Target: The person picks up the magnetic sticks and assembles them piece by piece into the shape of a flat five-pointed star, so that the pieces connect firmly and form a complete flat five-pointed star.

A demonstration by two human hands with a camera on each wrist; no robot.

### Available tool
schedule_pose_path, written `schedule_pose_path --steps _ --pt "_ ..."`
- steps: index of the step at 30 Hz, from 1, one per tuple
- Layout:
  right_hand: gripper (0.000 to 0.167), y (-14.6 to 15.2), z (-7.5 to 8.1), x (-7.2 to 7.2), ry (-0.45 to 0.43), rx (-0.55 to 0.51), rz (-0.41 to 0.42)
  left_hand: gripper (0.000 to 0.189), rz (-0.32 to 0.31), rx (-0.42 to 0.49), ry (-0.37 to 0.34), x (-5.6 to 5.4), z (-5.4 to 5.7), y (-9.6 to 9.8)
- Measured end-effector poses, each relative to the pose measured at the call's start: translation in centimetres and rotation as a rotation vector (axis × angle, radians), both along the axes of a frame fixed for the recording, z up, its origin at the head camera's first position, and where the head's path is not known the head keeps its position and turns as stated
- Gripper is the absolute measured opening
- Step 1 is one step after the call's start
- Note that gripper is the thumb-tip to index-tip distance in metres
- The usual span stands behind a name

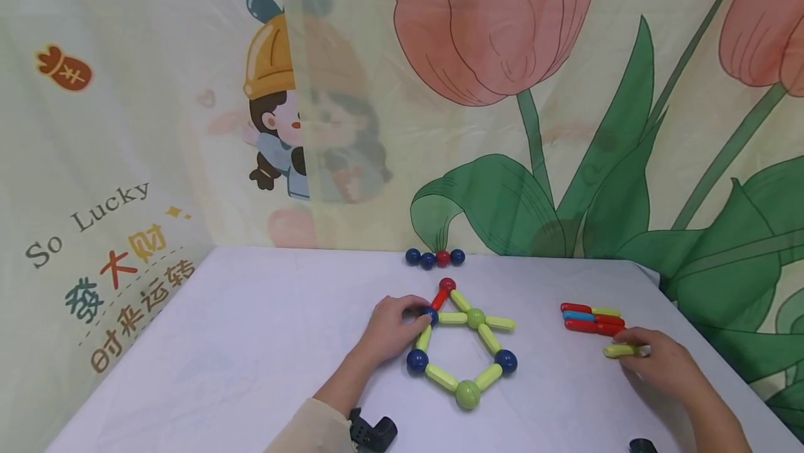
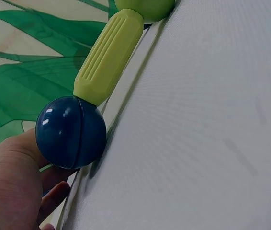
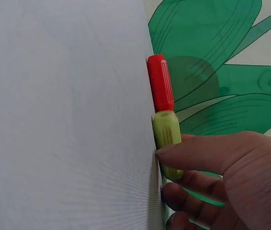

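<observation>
My left hand (image 1: 394, 327) grips a dark blue ball (image 1: 430, 315) at the upper left of a toy frame of balls and rods. In that frame, yellow-green rods (image 1: 442, 377) join blue balls (image 1: 417, 361) and green balls (image 1: 467, 394) into a ring. A short red rod (image 1: 440, 299) leads up to a red ball (image 1: 447, 285). One yellow-green rod (image 1: 500, 324) sticks out rightward from the upper green ball (image 1: 476, 317). My right hand (image 1: 667, 364) pinches a loose yellow-green rod (image 3: 166, 127) between thumb and fingers, low over the table.
Just beyond the right hand lie several loose rods (image 1: 593, 327) in red, blue and yellow-green. A row of blue balls and one red ball (image 1: 442, 257) sits at the white table's (image 1: 264, 341) far edge. Behind hangs a printed curtain (image 1: 352, 104).
</observation>
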State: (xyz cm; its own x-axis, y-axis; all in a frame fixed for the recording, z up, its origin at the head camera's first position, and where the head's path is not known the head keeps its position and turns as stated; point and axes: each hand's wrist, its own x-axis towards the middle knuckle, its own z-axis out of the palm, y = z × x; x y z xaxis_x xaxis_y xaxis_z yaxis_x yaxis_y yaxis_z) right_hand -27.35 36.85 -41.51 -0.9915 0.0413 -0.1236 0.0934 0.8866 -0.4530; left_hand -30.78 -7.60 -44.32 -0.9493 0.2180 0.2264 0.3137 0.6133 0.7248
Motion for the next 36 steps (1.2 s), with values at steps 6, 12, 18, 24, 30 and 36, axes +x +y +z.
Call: schedule_pose_path --steps 6,12,18,24,30,36 --pt "0.040 -0.1 -0.1 0.0 -0.014 -0.047 0.002 0.028 0.001 0.006 -0.005 0.1 0.1 0.0" --pt "0.044 -0.5 0.2 0.0 -0.043 -0.097 0.046 0.028 0.005 -0.001 -0.001 0.1 0.1 0.0" --pt "0.046 -1.2 0.4 -0.1 -0.039 -0.143 0.056 0.028 0.009 0.004 -0.010 0.0 0.0 0.0" --pt "0.042 -2.0 0.5 -0.2 -0.029 -0.172 0.070 0.028 0.000 0.009 -0.011 0.0 0.0 0.1" --pt "0.042 -2.9 0.6 -0.3 -0.017 -0.192 0.088 0.028 -0.003 0.014 -0.010 -0.1 0.0 0.1" --pt "0.043 -4.5 0.7 -0.4 -0.017 -0.255 0.121 0.028 -0.004 0.011 -0.012 0.0 0.0 0.0"
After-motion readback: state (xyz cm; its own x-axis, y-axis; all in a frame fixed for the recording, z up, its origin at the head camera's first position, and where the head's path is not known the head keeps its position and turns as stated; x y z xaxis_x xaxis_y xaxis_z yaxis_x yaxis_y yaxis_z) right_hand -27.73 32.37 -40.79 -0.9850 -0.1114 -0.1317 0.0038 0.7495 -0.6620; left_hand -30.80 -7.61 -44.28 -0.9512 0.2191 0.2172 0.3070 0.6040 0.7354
